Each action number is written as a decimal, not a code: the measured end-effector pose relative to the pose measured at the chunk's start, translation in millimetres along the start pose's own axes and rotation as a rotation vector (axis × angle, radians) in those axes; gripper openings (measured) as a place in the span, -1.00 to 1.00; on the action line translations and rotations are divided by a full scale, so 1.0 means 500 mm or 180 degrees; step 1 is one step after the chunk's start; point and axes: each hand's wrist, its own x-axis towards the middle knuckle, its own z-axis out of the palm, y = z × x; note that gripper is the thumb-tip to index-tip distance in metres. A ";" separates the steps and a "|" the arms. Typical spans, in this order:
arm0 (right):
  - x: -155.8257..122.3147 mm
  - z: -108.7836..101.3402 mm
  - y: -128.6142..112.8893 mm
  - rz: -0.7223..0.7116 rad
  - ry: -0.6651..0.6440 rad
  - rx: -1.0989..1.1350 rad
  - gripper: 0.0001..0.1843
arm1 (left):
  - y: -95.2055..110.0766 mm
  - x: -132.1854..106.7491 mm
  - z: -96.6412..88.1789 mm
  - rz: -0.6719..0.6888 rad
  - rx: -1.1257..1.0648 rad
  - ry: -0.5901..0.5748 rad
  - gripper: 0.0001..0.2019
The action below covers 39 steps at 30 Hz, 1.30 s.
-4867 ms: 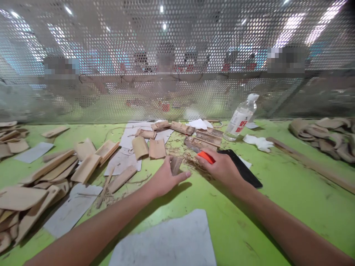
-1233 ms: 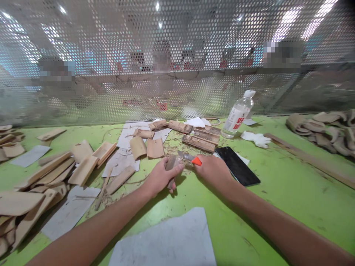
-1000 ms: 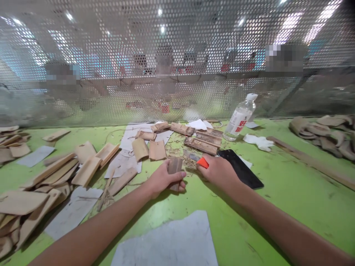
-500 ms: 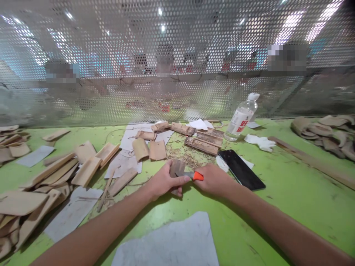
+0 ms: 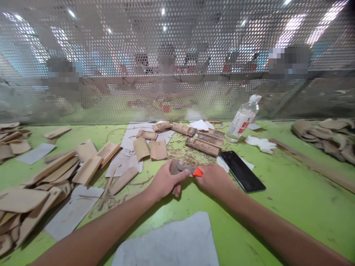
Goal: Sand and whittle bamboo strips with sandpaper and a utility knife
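Note:
My left hand [image 5: 165, 180] is closed around a small brownish bamboo piece [image 5: 174, 168] above the middle of the table. Gripped in my right hand [image 5: 215, 180] is a knife with an orange handle [image 5: 198, 172]. Its grey blade [image 5: 183, 167] points left and lies across the bamboo piece, with my left thumb beside it. My fingers and palm hide most of the handle and much of the piece. Just beyond my hands, bamboo shavings [image 5: 191, 159] are scattered near two pale bamboo pieces [image 5: 159, 150].
Bamboo slats [image 5: 87, 170] are heaped at the left. A black phone [image 5: 242, 171], a water bottle [image 5: 242, 120] and a long strip [image 5: 313, 160] lie or stand to the right. Paper [image 5: 172, 242] is in front of me. A perforated screen [image 5: 166, 96] bounds the table's far side.
The knife blade has tilted and shifted up toward the far end of the bamboo piece. The piece has tipped in my left hand and shows less of its face.

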 end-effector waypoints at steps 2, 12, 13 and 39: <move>0.003 -0.003 0.002 0.0104 0.0065 0.0010 -0.60 | 0.000 0.002 0.004 0.0012 -0.0018 0.0098 -0.52; 0.003 -0.012 0.032 -0.0068 0.0036 0.0036 -0.64 | -0.004 0.004 -0.008 -0.0118 -0.0274 -0.0228 -0.35; 0.002 -0.012 0.029 -0.0202 -0.0032 0.0054 -0.65 | -0.004 0.004 -0.008 -0.0119 -0.0299 -0.0280 -0.33; 0.013 -0.007 0.031 -0.0093 0.0148 0.0033 -0.67 | -0.005 0.003 -0.011 0.0037 -0.0163 -0.0305 -0.38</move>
